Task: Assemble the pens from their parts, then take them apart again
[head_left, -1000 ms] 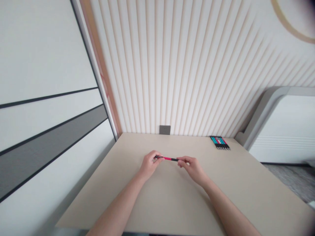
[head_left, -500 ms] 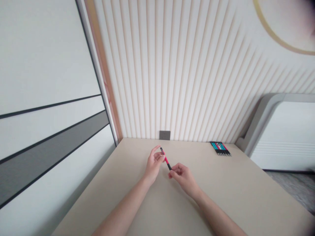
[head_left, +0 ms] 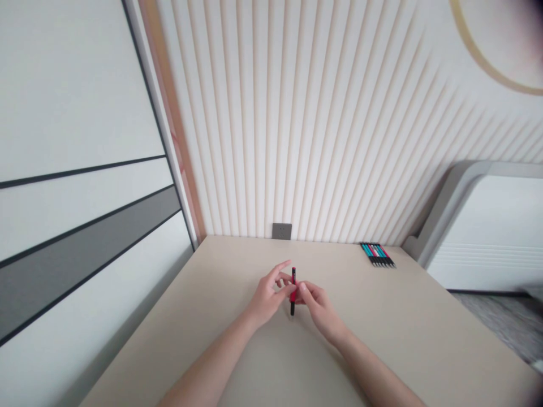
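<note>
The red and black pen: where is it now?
In the head view, the red and black pen stands nearly upright between the left hand and right hand, touched by both, above the beige table, in front of the wall socket.

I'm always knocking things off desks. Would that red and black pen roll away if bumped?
Probably yes: the red and black pen looks round-barrelled, and the desktop looks smooth. It seems stiff, standing straight at the fingertips of the right hand, beside the left hand. It is likely light too, as fingertips alone seem to carry it.
</note>
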`<action>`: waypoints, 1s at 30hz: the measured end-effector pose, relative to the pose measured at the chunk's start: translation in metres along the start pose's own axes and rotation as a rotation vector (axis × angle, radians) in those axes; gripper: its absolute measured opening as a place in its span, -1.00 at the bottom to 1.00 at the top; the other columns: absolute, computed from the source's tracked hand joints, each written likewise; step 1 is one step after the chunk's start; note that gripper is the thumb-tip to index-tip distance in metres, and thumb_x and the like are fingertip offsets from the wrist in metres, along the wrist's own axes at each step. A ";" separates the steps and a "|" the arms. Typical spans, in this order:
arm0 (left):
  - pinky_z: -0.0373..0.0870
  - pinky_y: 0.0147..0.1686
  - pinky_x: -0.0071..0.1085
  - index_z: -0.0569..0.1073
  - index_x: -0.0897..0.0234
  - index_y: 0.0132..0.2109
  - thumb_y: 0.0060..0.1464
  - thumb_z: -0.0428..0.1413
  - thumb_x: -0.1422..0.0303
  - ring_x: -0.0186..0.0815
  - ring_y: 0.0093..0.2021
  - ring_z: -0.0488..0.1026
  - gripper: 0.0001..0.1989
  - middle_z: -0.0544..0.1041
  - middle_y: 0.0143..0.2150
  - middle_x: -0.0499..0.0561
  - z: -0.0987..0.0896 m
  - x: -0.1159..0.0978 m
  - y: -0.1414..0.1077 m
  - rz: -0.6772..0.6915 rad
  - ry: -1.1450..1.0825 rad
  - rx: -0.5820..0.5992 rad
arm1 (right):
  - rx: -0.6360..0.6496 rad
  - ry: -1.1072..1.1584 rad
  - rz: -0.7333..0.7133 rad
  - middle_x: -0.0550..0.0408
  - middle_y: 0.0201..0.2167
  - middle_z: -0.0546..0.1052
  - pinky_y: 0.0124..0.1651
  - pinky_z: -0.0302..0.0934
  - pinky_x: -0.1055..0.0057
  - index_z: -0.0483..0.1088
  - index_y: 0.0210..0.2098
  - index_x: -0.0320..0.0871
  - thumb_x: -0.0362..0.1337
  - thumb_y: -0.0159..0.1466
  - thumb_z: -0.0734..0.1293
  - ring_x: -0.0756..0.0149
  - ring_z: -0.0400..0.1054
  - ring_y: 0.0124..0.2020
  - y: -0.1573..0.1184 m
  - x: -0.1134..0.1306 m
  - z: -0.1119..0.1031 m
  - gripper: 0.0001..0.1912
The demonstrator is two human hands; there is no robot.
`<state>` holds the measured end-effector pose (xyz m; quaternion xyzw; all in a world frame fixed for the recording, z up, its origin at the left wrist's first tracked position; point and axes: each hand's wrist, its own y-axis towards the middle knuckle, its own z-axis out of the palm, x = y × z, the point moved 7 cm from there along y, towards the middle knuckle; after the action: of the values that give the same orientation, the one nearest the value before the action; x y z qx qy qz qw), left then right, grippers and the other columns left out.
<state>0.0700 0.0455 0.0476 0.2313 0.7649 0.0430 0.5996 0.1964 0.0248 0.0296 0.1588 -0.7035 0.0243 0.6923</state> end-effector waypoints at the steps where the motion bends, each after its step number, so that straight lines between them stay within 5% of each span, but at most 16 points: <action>1: 0.35 -0.18 -0.36 0.35 0.15 0.16 0.13 0.17 0.31 -0.30 -0.26 0.45 -0.55 0.56 -0.23 -0.01 0.001 -0.003 -0.001 0.026 0.042 -0.010 | -0.002 0.033 0.015 0.01 -0.32 0.51 -0.13 0.29 0.30 0.45 -0.28 -0.16 0.16 0.31 0.14 0.23 0.38 -0.26 0.001 -0.001 0.000 -0.47; 6: 0.37 -0.14 -0.37 0.50 0.18 -0.03 0.16 0.15 0.35 -0.26 -0.15 0.44 -0.78 0.51 -0.19 0.03 0.013 -0.016 -0.003 0.162 0.122 -0.012 | -0.024 0.267 0.082 0.05 -0.37 0.43 -0.30 0.27 0.38 0.38 -0.29 -0.14 0.17 0.27 0.19 0.31 0.30 -0.40 0.002 -0.013 0.005 -0.52; 12: 0.29 0.10 -0.26 0.40 0.13 0.14 0.18 0.13 0.29 -0.20 0.06 0.34 -0.62 0.34 0.10 0.13 0.016 -0.025 -0.011 0.263 0.110 0.022 | -0.038 0.372 0.140 0.21 -0.64 0.16 -0.50 0.03 0.44 0.30 -0.52 -0.12 0.24 0.26 0.11 0.41 0.00 -0.61 0.004 -0.008 -0.001 -0.43; 17: 0.31 0.03 -0.30 0.48 0.20 0.00 0.30 -0.03 0.30 -0.23 0.00 0.36 -0.75 0.39 -0.02 0.13 0.012 -0.023 -0.014 0.255 0.154 0.007 | -0.089 0.581 0.136 0.30 -0.75 -0.09 -0.57 -0.21 0.44 0.06 -0.75 -0.12 0.17 0.26 0.16 0.47 -0.22 -0.67 0.007 -0.005 -0.022 -0.37; 23: 0.30 -0.01 -0.34 0.52 0.25 -0.15 0.32 -0.07 0.31 -0.24 -0.05 0.38 -0.72 0.42 -0.14 0.11 0.011 -0.019 -0.013 0.203 0.152 -0.024 | -0.055 0.703 0.164 0.32 -0.71 -0.10 -0.57 -0.34 0.45 0.09 -0.71 -0.13 0.23 0.27 0.10 0.49 -0.30 -0.66 0.006 -0.006 -0.023 -0.35; 30: 0.32 -0.07 -0.38 0.52 0.28 -0.22 0.32 -0.08 0.28 -0.26 -0.12 0.40 -0.69 0.42 -0.19 0.09 0.011 -0.019 -0.014 0.155 0.136 -0.008 | -0.081 0.702 0.091 0.32 -0.71 -0.09 -0.57 -0.33 0.45 0.08 -0.71 -0.13 0.08 0.24 0.19 0.49 -0.29 -0.65 0.007 0.001 -0.030 -0.46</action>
<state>0.0794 0.0230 0.0563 0.2839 0.7834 0.1079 0.5422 0.2234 0.0389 0.0330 0.0818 -0.4297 0.0801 0.8957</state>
